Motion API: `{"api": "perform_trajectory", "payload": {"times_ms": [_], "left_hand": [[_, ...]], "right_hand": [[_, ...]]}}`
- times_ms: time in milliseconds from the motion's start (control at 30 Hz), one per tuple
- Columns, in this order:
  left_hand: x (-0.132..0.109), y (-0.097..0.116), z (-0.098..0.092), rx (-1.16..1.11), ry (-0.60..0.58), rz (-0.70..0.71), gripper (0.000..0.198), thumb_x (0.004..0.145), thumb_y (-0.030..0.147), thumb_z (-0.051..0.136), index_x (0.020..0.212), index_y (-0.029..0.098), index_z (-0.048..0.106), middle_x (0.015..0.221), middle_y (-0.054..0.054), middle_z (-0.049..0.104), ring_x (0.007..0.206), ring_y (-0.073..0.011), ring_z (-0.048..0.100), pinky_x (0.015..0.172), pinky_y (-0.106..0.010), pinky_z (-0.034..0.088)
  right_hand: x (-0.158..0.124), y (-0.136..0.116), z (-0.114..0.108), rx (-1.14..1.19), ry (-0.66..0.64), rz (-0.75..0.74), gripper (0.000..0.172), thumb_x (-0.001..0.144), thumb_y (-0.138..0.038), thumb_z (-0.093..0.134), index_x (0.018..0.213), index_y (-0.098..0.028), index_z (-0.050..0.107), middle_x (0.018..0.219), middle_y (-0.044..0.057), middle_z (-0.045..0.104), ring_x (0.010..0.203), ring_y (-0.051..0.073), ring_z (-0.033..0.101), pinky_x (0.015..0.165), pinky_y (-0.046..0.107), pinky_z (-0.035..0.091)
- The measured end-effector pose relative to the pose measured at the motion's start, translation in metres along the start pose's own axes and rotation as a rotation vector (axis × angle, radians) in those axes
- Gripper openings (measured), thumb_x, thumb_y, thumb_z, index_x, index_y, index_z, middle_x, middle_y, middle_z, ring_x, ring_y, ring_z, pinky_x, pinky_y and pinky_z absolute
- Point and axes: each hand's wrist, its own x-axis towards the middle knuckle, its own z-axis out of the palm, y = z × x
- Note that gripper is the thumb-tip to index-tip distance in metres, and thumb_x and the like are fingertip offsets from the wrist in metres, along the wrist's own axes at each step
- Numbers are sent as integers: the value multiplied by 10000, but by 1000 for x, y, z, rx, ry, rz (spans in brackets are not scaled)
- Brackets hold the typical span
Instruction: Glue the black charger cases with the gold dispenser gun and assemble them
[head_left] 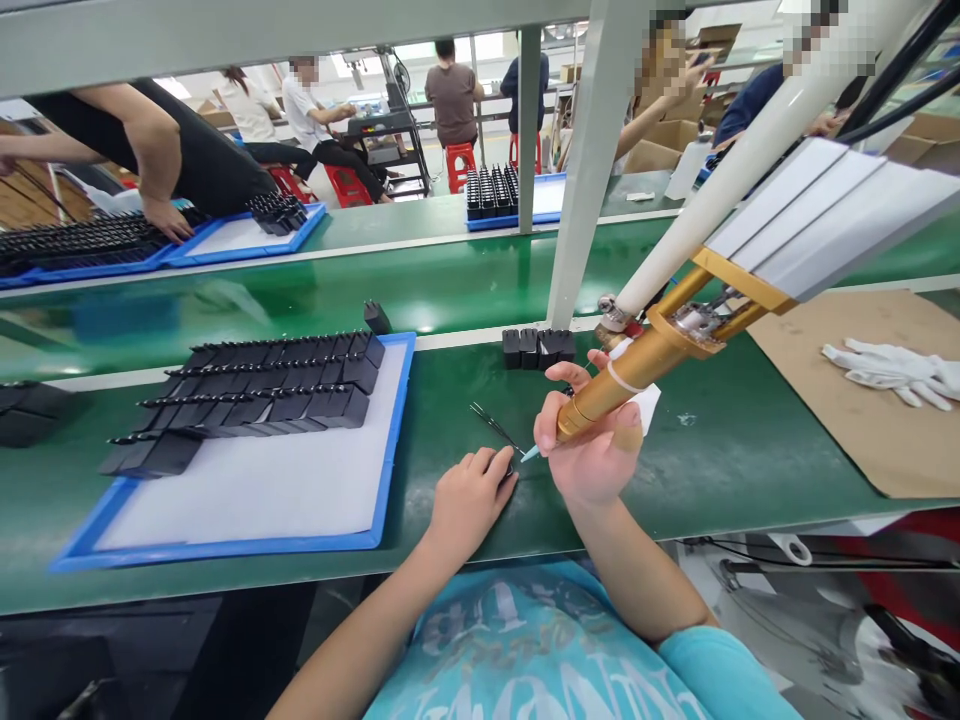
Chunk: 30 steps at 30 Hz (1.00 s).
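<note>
My right hand [592, 455] is closed around a gold dispensing gun [611, 395], whose pale blue nozzle [530, 453] points down and left. On the green bench, my left hand [471, 500] has its fingers closed over a small black part [504, 463], mostly hidden beneath them. The nozzle tip is right beside that part; whether they touch I cannot tell. Thin dark wires [491, 422] stretch up and left from near the fingertips. To the left, a blue-rimmed tray [391, 455] holds rows of black plug housings [277, 385] on a white liner.
Several black housings [538, 348] stand beyond my hands; one more [376, 317] is behind the tray. White gloves [892, 370] lie on cardboard [855, 440] at right. A grey post [581, 170] rises at the bench's back. Across it, a co-worker's hand [169, 215] touches black parts.
</note>
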Motion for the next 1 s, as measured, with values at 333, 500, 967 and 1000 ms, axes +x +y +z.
{"api": "perform_trajectory", "payload": {"times_ms": [333, 500, 967, 1000], "left_hand": [[7, -15, -7, -1491, 38, -810, 356, 884, 495, 556, 1117, 226, 542, 813, -16, 638, 655, -179, 657, 590, -287, 524], [2, -10, -22, -2115, 43, -987, 349, 865, 453, 622, 1078, 191, 535, 761, -12, 652, 511, -115, 618, 443, -196, 481], [-19, -25, -27, -2144, 134, -324, 270, 936, 479, 526, 1066, 243, 554, 850, -12, 674, 556, -154, 682, 447, -242, 553], [-21, -26, -28, -2136, 136, -296, 268, 940, 476, 520, 1071, 245, 550, 858, -14, 674, 565, -158, 687, 453, -248, 558]], "right_hand": [[3, 0, -5, -38, 22, -28, 361, 874, -550, 490, 1152, -323, 524, 1076, 7, 641, 431, 71, 545, 334, 223, 393], [3, -2, -7, -51, 23, -36, 345, 869, -535, 499, 1140, -325, 539, 1102, 6, 637, 438, 74, 549, 347, 232, 394], [7, -3, -8, -130, 89, -73, 359, 849, -555, 516, 1096, -302, 583, 1028, 10, 650, 407, 82, 527, 326, 239, 370], [8, -3, -8, -132, 92, -75, 369, 840, -563, 526, 1093, -301, 587, 1023, 9, 651, 403, 82, 525, 326, 239, 369]]}}
